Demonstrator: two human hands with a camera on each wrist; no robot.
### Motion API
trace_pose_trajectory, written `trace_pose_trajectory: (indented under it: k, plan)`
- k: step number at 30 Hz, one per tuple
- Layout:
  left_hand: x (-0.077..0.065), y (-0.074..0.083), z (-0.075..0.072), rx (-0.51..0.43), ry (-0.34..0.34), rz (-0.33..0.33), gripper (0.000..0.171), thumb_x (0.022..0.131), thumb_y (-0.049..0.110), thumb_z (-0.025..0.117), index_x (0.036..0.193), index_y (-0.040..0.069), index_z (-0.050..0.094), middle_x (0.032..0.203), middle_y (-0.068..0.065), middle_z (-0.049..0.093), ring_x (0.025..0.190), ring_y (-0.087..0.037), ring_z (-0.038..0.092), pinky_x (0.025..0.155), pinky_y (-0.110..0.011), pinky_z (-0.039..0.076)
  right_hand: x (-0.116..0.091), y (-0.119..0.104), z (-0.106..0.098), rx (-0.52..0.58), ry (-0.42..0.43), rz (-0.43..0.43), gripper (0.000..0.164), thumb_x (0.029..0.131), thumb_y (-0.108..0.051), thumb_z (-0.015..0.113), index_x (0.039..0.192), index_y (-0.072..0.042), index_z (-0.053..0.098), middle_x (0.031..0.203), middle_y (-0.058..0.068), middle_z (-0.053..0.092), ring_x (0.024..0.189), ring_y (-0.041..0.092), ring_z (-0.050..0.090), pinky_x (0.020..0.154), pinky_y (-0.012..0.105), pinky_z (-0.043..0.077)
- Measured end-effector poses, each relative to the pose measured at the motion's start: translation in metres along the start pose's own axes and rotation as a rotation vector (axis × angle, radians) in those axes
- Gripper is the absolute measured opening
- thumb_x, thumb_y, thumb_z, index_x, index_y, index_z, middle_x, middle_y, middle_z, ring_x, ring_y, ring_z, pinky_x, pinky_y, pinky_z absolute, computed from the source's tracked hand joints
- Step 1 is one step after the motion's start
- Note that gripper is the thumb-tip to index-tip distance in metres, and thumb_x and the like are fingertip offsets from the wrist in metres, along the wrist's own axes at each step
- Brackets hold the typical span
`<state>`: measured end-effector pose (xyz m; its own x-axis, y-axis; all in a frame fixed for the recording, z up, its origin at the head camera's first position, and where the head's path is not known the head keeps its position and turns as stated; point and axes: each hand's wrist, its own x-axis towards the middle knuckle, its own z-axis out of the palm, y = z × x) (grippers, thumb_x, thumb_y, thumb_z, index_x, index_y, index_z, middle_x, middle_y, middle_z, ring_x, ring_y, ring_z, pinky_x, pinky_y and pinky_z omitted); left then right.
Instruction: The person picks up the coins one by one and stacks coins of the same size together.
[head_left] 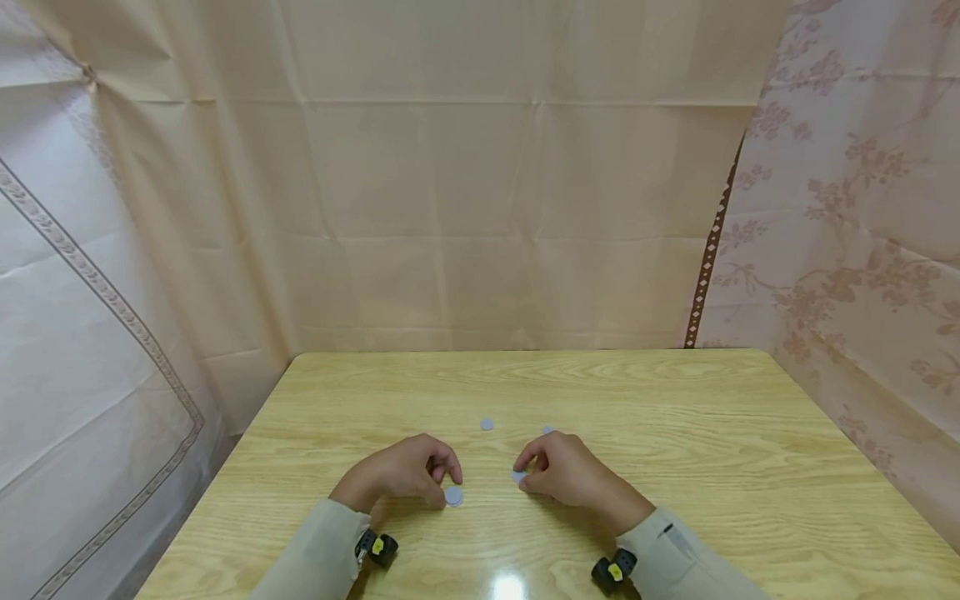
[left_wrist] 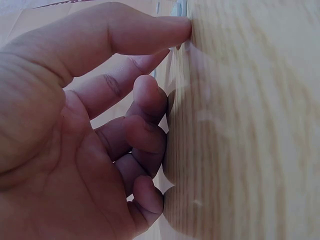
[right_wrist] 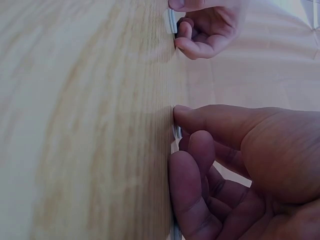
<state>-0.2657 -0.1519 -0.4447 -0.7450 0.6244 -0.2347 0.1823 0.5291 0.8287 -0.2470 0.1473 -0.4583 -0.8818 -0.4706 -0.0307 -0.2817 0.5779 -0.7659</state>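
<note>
Near the middle of the table, two small pale grey discs [head_left: 453, 496] lie stacked, slightly offset. My left hand [head_left: 411, 472] is beside them, thumb tip at their edge; its index fingertip stands a little apart on the far side. In the left wrist view the thumb [left_wrist: 150, 35] overlaps the discs [left_wrist: 182, 9], and the other fingers curl loosely by the tabletop. My right hand [head_left: 570, 472] pinches another grey disc [head_left: 518, 477] at the table surface between thumb and index finger. The right wrist view shows this disc [right_wrist: 177, 131] edge-on, with a second layer visible.
One grey disc [head_left: 487, 424] lies farther back on the wooden table [head_left: 637, 400]. Another disc [head_left: 547, 430] sits just beyond my right hand, partly hidden by it. A beige curtain [head_left: 480, 208] hangs behind the table, with patterned cloths on both sides.
</note>
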Motion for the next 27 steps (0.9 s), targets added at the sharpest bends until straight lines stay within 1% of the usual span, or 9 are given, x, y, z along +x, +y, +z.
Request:
trace_pose_trajectory:
  k: [8, 16, 21, 24, 27]
  plan:
    - [0.0000, 0.0002, 0.0000, 0.004, 0.004, -0.006, 0.030, 0.077, -0.005, 0.083, 0.102, 0.007, 0.073, 0.074, -0.002, 0.055, 0.064, -0.015, 0.046, 0.060, -0.027, 0.042, 0.0002, 0.0000, 0.0005, 0.003, 0.006, 0.005, 0.011, 0.090, -0.012, 0.081, 0.100, -0.012, 0.076, 0.073, 0.003, 0.063, 0.054, 0.012, 0.056, 0.048, 0.021, 0.045]
    - [0.0015, -0.0028, -0.0003, 0.021, 0.008, -0.013, 0.031, 0.076, -0.005, 0.083, 0.103, 0.008, 0.072, 0.075, -0.001, 0.054, 0.065, -0.014, 0.047, 0.061, -0.027, 0.043, 0.0011, 0.0001, 0.0012, -0.015, 0.014, 0.004, 0.011, 0.090, -0.011, 0.080, 0.096, -0.009, 0.071, 0.069, -0.002, 0.062, 0.058, 0.009, 0.051, 0.055, 0.023, 0.044]
    - [0.0020, -0.0044, -0.0002, 0.023, 0.005, -0.014, 0.029, 0.077, -0.005, 0.082, 0.100, 0.010, 0.074, 0.074, 0.000, 0.054, 0.065, -0.014, 0.046, 0.060, -0.026, 0.042, 0.0011, -0.0018, 0.0026, -0.026, 0.031, 0.015, 0.012, 0.089, -0.011, 0.081, 0.093, -0.010, 0.070, 0.067, -0.003, 0.059, 0.057, 0.009, 0.050, 0.053, 0.022, 0.042]
    - [0.0016, -0.0033, 0.0002, 0.031, 0.007, -0.011, 0.028, 0.076, -0.005, 0.082, 0.098, 0.011, 0.075, 0.074, 0.000, 0.054, 0.065, -0.014, 0.046, 0.060, -0.026, 0.041, 0.0010, -0.0044, 0.0041, -0.065, 0.052, 0.009, 0.013, 0.088, -0.011, 0.082, 0.090, -0.011, 0.070, 0.072, -0.003, 0.059, 0.064, 0.011, 0.051, 0.056, 0.023, 0.042]
    - [0.0008, -0.0016, 0.0006, 0.034, 0.008, -0.008, 0.026, 0.076, -0.004, 0.083, 0.097, 0.010, 0.075, 0.073, -0.001, 0.054, 0.064, -0.014, 0.046, 0.060, -0.026, 0.041, 0.0004, -0.0074, 0.0053, -0.102, 0.070, -0.003, 0.014, 0.087, -0.011, 0.083, 0.089, -0.012, 0.070, 0.082, -0.003, 0.061, 0.075, 0.013, 0.053, 0.062, 0.024, 0.045]
